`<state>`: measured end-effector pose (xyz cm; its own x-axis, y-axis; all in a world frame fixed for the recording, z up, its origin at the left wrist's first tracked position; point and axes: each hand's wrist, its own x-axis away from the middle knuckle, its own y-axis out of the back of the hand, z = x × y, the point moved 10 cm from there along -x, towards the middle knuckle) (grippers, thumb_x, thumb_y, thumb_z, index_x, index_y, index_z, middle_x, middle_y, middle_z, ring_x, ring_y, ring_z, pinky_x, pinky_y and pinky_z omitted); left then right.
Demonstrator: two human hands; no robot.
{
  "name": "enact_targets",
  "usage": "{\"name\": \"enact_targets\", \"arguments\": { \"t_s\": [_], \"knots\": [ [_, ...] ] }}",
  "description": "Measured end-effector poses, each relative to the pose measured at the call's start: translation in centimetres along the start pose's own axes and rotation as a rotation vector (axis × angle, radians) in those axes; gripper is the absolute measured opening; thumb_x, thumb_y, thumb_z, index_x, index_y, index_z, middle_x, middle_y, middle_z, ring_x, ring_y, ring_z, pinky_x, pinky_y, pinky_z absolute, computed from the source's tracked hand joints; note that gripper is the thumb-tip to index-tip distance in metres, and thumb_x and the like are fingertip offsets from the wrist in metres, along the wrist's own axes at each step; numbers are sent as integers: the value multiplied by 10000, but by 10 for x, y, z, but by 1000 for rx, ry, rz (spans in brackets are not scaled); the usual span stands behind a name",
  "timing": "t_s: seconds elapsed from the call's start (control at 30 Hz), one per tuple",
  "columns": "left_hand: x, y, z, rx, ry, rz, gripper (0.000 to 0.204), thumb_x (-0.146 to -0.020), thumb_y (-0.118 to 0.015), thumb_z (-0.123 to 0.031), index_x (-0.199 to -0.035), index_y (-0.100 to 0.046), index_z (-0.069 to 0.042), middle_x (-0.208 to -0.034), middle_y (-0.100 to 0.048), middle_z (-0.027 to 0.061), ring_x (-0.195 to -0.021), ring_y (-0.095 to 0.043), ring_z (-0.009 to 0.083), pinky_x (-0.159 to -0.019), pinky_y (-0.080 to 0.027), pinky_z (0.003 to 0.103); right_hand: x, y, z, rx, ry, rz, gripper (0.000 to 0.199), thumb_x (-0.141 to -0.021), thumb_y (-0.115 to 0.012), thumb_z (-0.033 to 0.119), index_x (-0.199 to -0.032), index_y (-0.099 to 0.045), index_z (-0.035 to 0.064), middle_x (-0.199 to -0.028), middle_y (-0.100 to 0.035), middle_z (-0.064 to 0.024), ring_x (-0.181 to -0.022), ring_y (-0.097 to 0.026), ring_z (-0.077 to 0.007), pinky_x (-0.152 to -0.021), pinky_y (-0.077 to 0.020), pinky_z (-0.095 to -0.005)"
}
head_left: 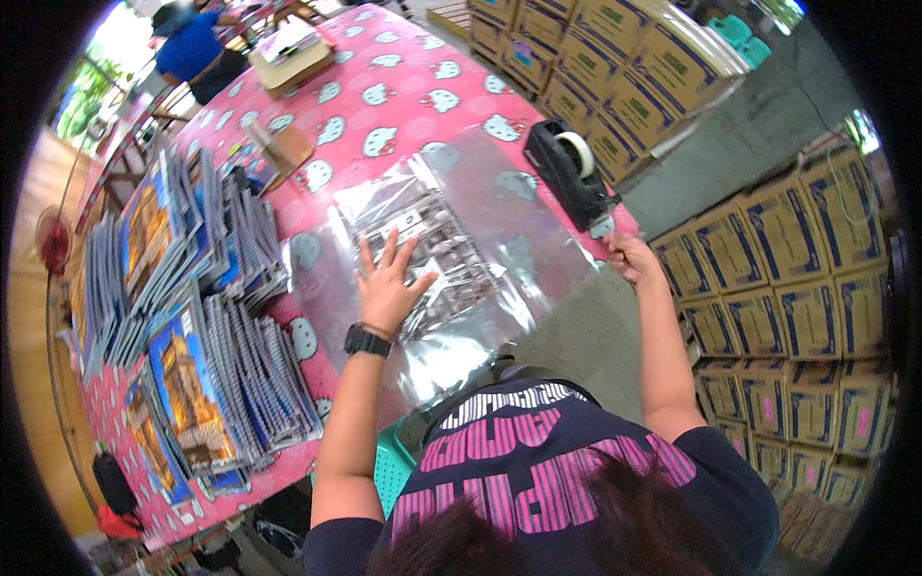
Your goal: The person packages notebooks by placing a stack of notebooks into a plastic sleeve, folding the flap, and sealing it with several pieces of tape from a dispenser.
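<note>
Film of clear plastic (526,278) with flat grey-printed rectangle (455,242) lay under wide-spread left hand (389,288) on pink cat-print worktop (403,101), rectangle's long axis roughly fore-and-aft. Right hand (634,261), nearer black tape dispenser (565,178), pinched narrow, contents too small to tell.

L hand (389,288) spread on clear plastic (514,298) w/ b/w pack (447,245); R hand (631,259) nr blk tape disp. (565,178)
</note>
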<state>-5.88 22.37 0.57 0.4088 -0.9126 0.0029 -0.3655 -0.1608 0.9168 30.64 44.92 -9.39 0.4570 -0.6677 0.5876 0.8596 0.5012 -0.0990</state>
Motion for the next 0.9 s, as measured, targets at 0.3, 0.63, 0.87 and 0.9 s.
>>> {"name": "enact_targets", "arguments": {
  "t_s": [0.3, 0.63, 0.87, 0.9],
  "knots": [
    [-2, 6, 5, 59, 69, 27, 676, -660, -706, -510, -1270, -497, -307, -1444, -298, -16, -1381, -50, 353, -917, -190, 776, 18, -324, 80, 506, 209, 550, 346, -800, -681, 372, -919, -651, 48, -730, -615, -33, -557, -537, -99, -501, -436, -243],
    [27, 34, 27, 388, -66, -533, 691, -733, -690, -447, -1318, -461, -161, -1420, -302, 169, -1323, -213, 394, -1068, -183, 550, -7, -237, 82, 1570, 392, 139, 565, -674, -736, 528, -914, -669, 20, -911, -673, -128, -800, -657, -230, -684, -520, -350],
    [90, -19, 47, 1649, 268, -328, 534, -847, -393, -39, -1369, -330, 51, -1387, -390, 159, -1258, -403, 219, -1023, -340, 320, 42, -245, 50, 390, 290, 330, 521, -833, -617, 170, -1302, -455, 12, -1041, -595, -87, -942, -559, -163, -809, -455, -283],
    [90, 14, 37, 1578, 203, -271, 558, -830, -368, -23, -1377, -300, 63, -1411, -357, 162, -1281, -375, 220, -1050, -318, 335, 63, -252, 80, 380, 442, 371, 584, -805, -648, 170, -1323, -427, 13, -1099, -574, -109, -1030, -528, -176, -888, -416, -278]
  ]
}}
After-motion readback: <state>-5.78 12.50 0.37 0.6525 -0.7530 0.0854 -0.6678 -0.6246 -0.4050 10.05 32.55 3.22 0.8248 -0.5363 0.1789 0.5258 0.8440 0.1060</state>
